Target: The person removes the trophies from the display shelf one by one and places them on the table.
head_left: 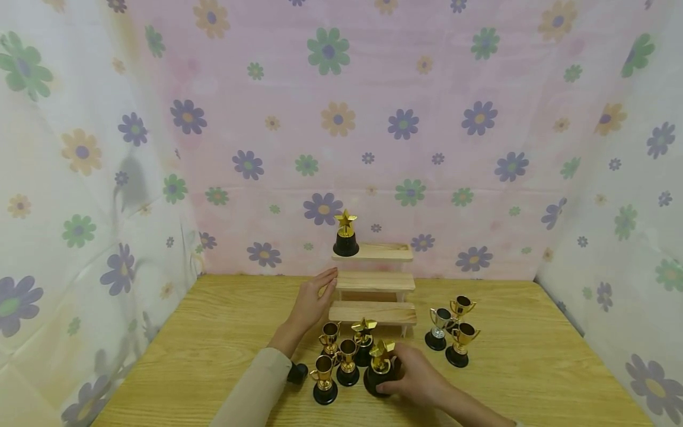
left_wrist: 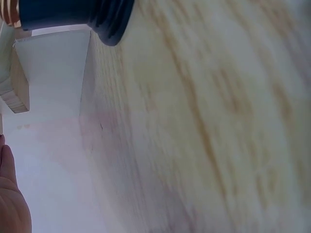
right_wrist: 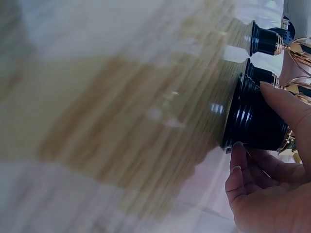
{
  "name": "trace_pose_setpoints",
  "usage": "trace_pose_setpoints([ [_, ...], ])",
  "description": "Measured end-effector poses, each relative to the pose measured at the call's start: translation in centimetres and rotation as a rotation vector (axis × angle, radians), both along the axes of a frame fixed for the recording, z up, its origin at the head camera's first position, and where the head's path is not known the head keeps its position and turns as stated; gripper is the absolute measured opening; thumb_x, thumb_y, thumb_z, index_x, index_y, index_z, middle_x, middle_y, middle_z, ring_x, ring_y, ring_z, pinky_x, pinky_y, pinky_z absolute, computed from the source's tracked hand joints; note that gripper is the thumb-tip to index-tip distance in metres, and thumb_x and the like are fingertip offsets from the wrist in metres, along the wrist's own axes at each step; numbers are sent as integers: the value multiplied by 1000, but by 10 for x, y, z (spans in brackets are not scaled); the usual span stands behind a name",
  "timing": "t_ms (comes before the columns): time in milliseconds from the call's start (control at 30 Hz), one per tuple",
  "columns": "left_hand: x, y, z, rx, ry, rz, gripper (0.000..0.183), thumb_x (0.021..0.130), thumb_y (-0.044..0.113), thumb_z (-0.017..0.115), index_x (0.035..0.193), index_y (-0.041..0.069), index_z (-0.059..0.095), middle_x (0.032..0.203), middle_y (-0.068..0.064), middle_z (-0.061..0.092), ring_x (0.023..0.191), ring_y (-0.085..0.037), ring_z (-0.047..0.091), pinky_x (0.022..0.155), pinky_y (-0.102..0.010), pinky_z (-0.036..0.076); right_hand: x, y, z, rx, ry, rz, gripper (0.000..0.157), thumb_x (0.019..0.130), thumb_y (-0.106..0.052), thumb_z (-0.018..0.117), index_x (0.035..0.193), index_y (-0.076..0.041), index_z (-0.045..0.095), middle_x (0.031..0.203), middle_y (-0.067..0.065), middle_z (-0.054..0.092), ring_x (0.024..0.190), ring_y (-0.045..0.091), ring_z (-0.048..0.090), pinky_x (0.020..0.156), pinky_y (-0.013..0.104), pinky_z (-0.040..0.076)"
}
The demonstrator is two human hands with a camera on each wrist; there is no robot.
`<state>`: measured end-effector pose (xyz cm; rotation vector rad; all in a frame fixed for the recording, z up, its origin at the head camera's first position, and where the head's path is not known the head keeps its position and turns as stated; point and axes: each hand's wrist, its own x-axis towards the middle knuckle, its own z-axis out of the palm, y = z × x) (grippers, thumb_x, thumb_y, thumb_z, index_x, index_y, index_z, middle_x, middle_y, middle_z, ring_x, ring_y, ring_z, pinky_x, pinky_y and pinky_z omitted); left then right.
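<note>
My right hand (head_left: pixel 418 376) grips a gold star trophy (head_left: pixel 382 356) by its black base, thumb on one side and fingers on the other. The right wrist view shows that black base (right_wrist: pixel 257 116) close at the tabletop. My left hand (head_left: pixel 311 301) rests with extended fingers against the left end of a three-step wooden stand (head_left: pixel 375 281), at the middle step. On the stand's top step, at the left, stands another star trophy (head_left: pixel 346 240); the two lower steps are bare. A third star trophy (head_left: pixel 363 347) stands in front of the stand, just behind the gripped one.
Three gold cup trophies (head_left: pixel 323 376) stand between my forearms. Right of the stand, a silver cup (head_left: pixel 437 332) stands beside two gold cups (head_left: pixel 460 350). Floral cloth (head_left: pixel 373 89) hangs behind and at both sides of the wooden table (head_left: pixel 224 344).
</note>
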<state>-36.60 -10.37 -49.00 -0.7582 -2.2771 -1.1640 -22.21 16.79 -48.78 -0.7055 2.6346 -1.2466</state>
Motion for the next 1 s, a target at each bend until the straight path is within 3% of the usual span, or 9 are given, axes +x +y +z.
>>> trace_pose_setpoints([
  [500,2,0,-1,-5,9,9,36,107,18,56,132,-7,65,141,-18,61,134,-36,55,110,-52,45,5,-1,0,-2,-46,-7,47,78,-22,91,105,-3,58,94,3,61,81,12,56,65,26,48],
  [1000,3,0,3,8,-27,4,37,107,19,56,133,-6,64,142,-20,60,135,-37,54,112,-51,43,3,14,7,10,11,13,47,76,-28,91,110,-11,62,104,3,62,89,20,57,71,30,50],
])
